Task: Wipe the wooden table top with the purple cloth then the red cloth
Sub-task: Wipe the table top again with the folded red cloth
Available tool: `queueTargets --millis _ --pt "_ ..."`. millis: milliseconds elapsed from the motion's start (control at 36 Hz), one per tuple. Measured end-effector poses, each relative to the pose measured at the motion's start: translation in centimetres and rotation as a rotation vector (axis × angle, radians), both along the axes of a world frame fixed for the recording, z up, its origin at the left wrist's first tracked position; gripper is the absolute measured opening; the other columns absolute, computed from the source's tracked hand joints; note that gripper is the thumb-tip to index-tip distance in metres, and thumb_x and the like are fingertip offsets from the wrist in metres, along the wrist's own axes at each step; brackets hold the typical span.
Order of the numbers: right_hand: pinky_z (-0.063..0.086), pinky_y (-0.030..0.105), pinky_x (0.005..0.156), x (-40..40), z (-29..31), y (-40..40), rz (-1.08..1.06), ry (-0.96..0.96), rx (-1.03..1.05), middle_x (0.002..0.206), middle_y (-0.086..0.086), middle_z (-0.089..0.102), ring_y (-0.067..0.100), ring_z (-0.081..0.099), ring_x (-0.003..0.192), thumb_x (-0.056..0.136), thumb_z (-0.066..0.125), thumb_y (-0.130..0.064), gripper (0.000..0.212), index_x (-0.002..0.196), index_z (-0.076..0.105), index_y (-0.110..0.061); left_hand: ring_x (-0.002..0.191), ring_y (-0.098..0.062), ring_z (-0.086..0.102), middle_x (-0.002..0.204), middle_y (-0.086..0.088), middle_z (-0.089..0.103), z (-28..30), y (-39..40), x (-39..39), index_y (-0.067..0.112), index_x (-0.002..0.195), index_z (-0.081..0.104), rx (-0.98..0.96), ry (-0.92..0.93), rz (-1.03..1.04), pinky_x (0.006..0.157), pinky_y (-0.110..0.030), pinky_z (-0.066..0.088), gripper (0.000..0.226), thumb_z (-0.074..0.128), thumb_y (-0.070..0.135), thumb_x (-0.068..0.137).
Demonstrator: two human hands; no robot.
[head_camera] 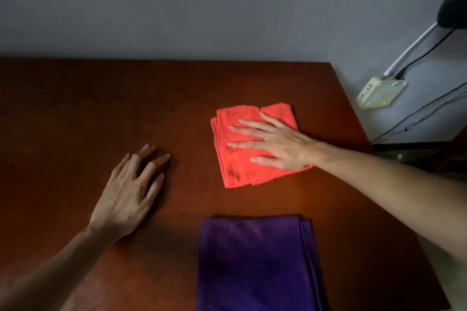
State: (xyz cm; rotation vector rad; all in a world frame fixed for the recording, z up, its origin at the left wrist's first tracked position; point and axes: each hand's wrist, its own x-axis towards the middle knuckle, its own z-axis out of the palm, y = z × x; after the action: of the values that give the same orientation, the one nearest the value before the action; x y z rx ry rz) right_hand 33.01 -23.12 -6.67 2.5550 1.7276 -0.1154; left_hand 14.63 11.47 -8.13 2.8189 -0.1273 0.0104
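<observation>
Wiping a wooden worktop (pixel 101 98), viewed from above the person's hands. The right hand (pixel 275 142) lies flat on the folded red cloth (pixel 242 169), fingers straight and spread, pressing it to the wood rather than gripping it. The red cloth sits toward the far right of the worktop, near its right edge. The left hand (pixel 129 192) rests on bare wood to the left, well apart from both cloths, fingers loosely extended and holding nothing. The purple cloth (pixel 252 262) lies folded at the near edge, between the two arms, touched by neither hand.

Step in hand, as judged from this arrangement: the second part of the task, the pass with the red cloth. The purple cloth set aside in a neat fold suggests its turn is over, though the wood shows no mark that would confirm this.

The next move calls for steady downward pressure through the flat palm while the cloth is swept across the surface, so that the folded layers travel together and do not bunch. The broad left and far areas would need covering, and the purple cloth may need shifting to reach the wood beneath it.

Off the worktop, at right, a pale socket block (pixel 381 92) with cables hangs on the wall.
</observation>
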Motion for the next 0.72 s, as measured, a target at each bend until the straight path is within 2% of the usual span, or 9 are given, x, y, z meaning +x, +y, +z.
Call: queueTargets --millis 111,250,361,417,500,611,667,722 --pt "0.004 0.054 0.129 7.2 0.5 2.1 0.008 0.005 -0.048 0.174 -0.008 0.008 0.016 0.002 0.161 0.107 0.03 -0.054 0.056 0.162 0.022 -0.042 0.153 -0.005 0.006 0.16 -0.001 0.028 0.1 0.0 0.2 0.036 0.153 0.031 0.0 0.02 -0.012 0.124 -0.031 0.002 0.051 0.024 0.044 0.103" --pt "0.007 0.053 0.127 14.9 1.3 5.4 -0.158 0.023 -0.047 0.173 -0.004 0.014 0.02 0.009 0.16 0.101 0.009 -0.069 0.067 0.161 0.02 -0.041 0.152 -0.01 0.016 0.156 -0.001 0.035 0.1 -0.1 0.4 0.032 0.15 0.039 -0.024 0.007 -0.011 0.123 -0.037 0.012 0.049 0.03 0.04 0.102" --pt "0.006 0.051 0.128 17.3 0.8 7.1 -0.297 0.055 0.016 0.173 -0.008 0.013 0.018 0.008 0.16 0.1 0.014 -0.067 0.066 0.161 0.02 -0.043 0.152 -0.011 0.017 0.155 -0.001 0.035 -0.1 0.1 0.5 0.031 0.15 0.039 -0.028 -0.004 -0.025 0.122 -0.039 0.015 0.049 0.03 0.04 0.103" --pt "0.004 0.05 0.128 17.2 0.6 7.5 -0.344 0.065 0.04 0.172 -0.009 0.013 0.017 0.007 0.16 0.098 0.014 -0.066 0.067 0.161 0.02 -0.043 0.153 -0.01 0.016 0.154 -0.001 0.036 -0.2 0.2 0.5 0.032 0.15 0.039 -0.037 -0.003 -0.022 0.123 -0.036 0.011 0.049 0.029 0.041 0.103" --pt "0.003 0.055 0.128 15.5 -0.1 8.6 -0.458 0.043 0.101 0.173 -0.007 0.014 0.019 0.007 0.16 0.093 0.011 -0.069 0.075 0.161 0.021 -0.04 0.153 -0.009 0.014 0.153 -0.001 0.036 -0.3 0.3 0.5 0.031 0.151 0.038 -0.038 -0.014 -0.031 0.124 -0.035 0.009 0.049 0.027 0.042 0.104" --pt "0.001 0.058 0.127 11.1 -0.9 10.9 -0.592 0.014 0.132 0.173 -0.007 0.011 0.021 0.004 0.161 0.104 0.026 -0.062 0.064 0.162 0.018 -0.039 0.153 -0.007 0.01 0.154 -0.001 0.034 -0.4 0.3 0.3 0.03 0.151 0.037 -0.049 -0.048 -0.046 0.124 -0.034 0.007 0.05 0.024 0.043 0.105" --pt "0.0 0.058 0.126 7.7 -1.0 11.5 -0.6 0.024 0.143 0.173 -0.007 0.011 0.021 0.004 0.161 0.099 0.018 -0.067 0.069 0.162 0.018 -0.04 0.152 -0.006 0.013 0.152 0.001 0.034 -0.3 0.3 0.3 0.03 0.148 0.04 -0.084 -0.07 -0.041 0.124 -0.036 0.011 0.048 0.026 0.044 0.104" --pt "0.001 0.058 0.127 3.7 -1.0 12.1 -0.593 0.034 0.164 0.173 -0.009 0.012 0.019 0.004 0.161 0.092 0.009 -0.071 0.077 0.162 0.019 -0.041 0.148 -0.009 0.025 0.145 0.003 0.038 -0.2 0.3 0.3 0.028 0.143 0.045 -0.17 -0.091 -0.015 0.121 -0.036 0.02 0.046 0.03 0.045 0.103"
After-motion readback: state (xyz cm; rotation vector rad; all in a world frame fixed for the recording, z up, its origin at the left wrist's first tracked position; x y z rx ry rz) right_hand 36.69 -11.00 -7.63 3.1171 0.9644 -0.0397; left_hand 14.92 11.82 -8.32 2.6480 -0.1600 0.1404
